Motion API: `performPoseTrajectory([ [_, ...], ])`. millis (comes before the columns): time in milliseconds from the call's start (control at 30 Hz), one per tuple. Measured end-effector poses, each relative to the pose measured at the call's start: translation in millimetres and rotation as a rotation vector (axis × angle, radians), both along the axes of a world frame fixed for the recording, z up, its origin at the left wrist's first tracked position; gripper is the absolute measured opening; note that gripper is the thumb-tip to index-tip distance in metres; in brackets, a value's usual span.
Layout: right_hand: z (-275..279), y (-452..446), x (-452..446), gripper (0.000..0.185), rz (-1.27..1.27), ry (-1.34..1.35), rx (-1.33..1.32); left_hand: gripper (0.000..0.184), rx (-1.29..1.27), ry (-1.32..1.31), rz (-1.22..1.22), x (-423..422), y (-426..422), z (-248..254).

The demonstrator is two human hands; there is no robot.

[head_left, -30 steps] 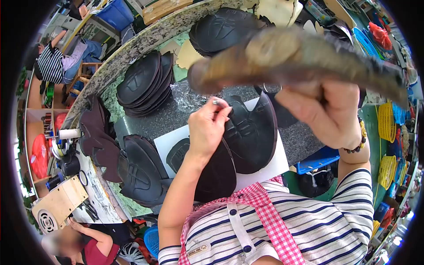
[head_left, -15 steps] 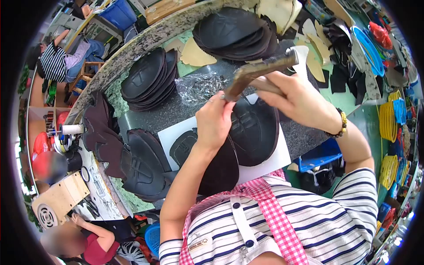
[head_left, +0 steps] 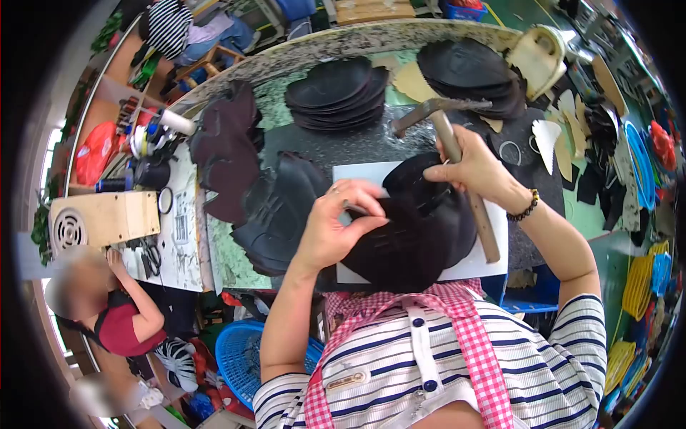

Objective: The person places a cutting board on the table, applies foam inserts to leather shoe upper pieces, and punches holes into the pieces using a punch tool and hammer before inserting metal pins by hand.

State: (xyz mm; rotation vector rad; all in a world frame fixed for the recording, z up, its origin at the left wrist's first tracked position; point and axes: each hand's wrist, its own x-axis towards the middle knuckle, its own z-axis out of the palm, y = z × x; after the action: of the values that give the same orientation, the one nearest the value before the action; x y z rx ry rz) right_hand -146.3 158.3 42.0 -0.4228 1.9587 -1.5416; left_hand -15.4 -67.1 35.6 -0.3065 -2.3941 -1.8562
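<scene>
My right hand (head_left: 480, 171) is closed around the wooden handle of a hammer (head_left: 446, 136). Its metal head points away from me, and the handle end slants down over the white board (head_left: 499, 250). The thumb and fingertips also meet the edge of a black shoe-upper piece (head_left: 418, 175). My left hand (head_left: 330, 227) is closed in a pinch on a short grey metal tool (head_left: 351, 207), mostly hidden by the fingers. Under and beside that hand, black upper pieces (head_left: 393, 254) overlap on the board. More black uppers (head_left: 279, 214) lie to its left.
Two stacks of black pieces, the middle stack (head_left: 332, 93) and the right stack (head_left: 468, 68), stand behind the dark slab (head_left: 529, 229). Dark brown pieces (head_left: 225, 150) lie left. Cream scraps (head_left: 564, 129) lie right. A seated person (head_left: 128, 322) works at the lower left.
The hammer has moved off from above my left hand and turned, its handle now pointing toward me. My right hand now touches a black piece. The view has shifted left.
</scene>
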Motion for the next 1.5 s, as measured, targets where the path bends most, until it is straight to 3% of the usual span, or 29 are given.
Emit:
performPoseTrajectory([
  [100,15,-31,15,0.038,0.117,-0.121,-0.15,0.013,0.186,-0.069,0.055,-6,-2,-13],
  [133,18,-39,14,0.037,0.132,-0.112,-0.143,0.011,0.21,-0.224,0.046,1,-10,-10],
  [233,33,-73,-26,0.038,0.177,0.268,0.08,0.009,0.143,-0.158,0.336,26,-43,25],
  [300,9,-109,-74,0.044,0.235,0.707,0.231,0.008,0.08,-0.148,0.494,29,-95,34],
  [367,-16,-153,-111,0.054,0.268,0.986,0.428,0.009,-0.403,-0.017,0.618,22,-145,-3],
  [400,-13,-171,-111,0.057,0.294,0.928,0.551,0.01,-0.645,0.051,0.681,15,-162,-13],
  [433,-30,-182,-118,0.058,0.314,0.984,0.502,0.012,-0.812,0.128,0.75,6,-154,-5],
  [500,-50,-185,-124,0.048,0.334,1.028,0.399,0.013,-0.376,-0.089,0.693,-20,-138,5],
  [567,-31,-165,-116,0.039,0.342,1.052,0.374,0.015,-0.648,-0.193,0.634,-56,-122,25],
  [633,9,-125,-87,0.025,0.35,1.091,0.454,0.017,-0.575,0.159,0.411,-100,-129,-4],
  [667,23,-100,-73,0.025,0.276,0.978,0.499,0.016,-0.68,0.401,0.32,-129,-132,-25],
  [733,47,-31,-44,0.021,0.421,1.218,0.235,0.016,-0.781,0.415,0.092,-161,-122,-40],
  [767,53,-2,-18,0.017,0.381,1.234,0.335,0.016,-0.773,0.186,-0.046,-166,-112,-41],
  [800,47,30,4,0.014,0.429,1.308,0.408,0.013,-0.823,0.171,-0.064,-166,-101,-45],
  [900,21,101,65,0.019,0.458,0.992,0.392,0.01,-0.97,0.366,0.075,-156,-89,-52],
  [1000,30,113,86,0.03,0.492,0.656,0.494,0.004,-1.031,0.47,0.124,-127,-69,-25],
  [1100,29,118,69,0.039,0.176,0.341,0.391,0.008,-1.057,0.41,0.023,-42,-15,41],
  [1133,42,109,63,0.039,0.123,0.312,0.48,0.01,-1.036,0.344,-0.054,-9,4,47],
  [1167,45,98,55,0.041,0.166,0.542,0.388,0.012,-1.012,0.268,-0.13,23,20,47],
  [1200,45,83,47,0.042,0.128,0.422,0.251,0.015,-0.965,0.117,-0.182,48,35,40],
  [1233,39,72,41,0.04,0.164,0.442,0.276,0.019,-0.919,-0.031,-0.228,64,42,29],
  [1267,36,57,35,0.038,0.243,0.396,0.312,0.02,-0.701,-0.215,-0.271,61,35,13],
  [1367,16,25,35,0.032,0.413,0.451,0.376,0.009,0.064,-0.394,0.146,34,3,6],
  [1400,3,23,35,0.027,0.444,0.58,0.356,0.007,0.117,-0.378,0.258,26,-7,-3],
  [1500,10,13,36,0.027,0.551,0.604,0.484,0.008,0.34,-0.31,0.476,7,-10,-39],
])
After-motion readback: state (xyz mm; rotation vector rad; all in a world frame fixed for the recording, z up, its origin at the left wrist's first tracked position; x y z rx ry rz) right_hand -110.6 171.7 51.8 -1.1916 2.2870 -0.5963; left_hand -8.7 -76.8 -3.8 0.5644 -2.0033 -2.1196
